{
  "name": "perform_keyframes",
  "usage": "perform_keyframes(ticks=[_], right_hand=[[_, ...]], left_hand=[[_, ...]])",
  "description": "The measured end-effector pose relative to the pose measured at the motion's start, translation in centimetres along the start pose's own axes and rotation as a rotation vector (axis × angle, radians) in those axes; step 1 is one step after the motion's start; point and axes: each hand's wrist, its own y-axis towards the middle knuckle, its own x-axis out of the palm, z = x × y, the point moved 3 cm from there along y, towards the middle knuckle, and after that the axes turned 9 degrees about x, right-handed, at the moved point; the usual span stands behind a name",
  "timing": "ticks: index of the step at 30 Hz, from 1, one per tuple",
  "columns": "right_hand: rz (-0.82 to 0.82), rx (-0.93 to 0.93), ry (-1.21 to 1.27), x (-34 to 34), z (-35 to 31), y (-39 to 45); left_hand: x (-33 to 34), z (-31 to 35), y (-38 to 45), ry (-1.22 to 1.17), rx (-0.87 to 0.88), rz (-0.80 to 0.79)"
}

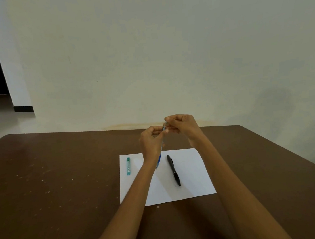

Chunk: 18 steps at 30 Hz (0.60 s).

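Pencil (159, 158), slim and blue, hangs tilted above the paper (192, 173), tip down. I judge it light, stiff and slick, with a fragile tip. My left hand (150, 139) pinches the barrel; my right hand (180, 125) pinches the top end. Hold at mid-barrel, never at the tip.

place: plain study or office room | what I see: brown desk (62, 175), bare wall (166, 52), paper sheet (192, 173), black pen (173, 170)

Slim blue mechanical pencil (160, 153), near upright, tip down, above paper (192, 173)
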Motion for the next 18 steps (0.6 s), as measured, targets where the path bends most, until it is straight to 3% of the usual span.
perform_keyframes(ticks=[18], right_hand=[[0.033,0.013,-0.262,0.6,-0.1,-0.2]], left_hand=[[0.0,-1.1,0.3,0.078,-0.004,-0.004]])
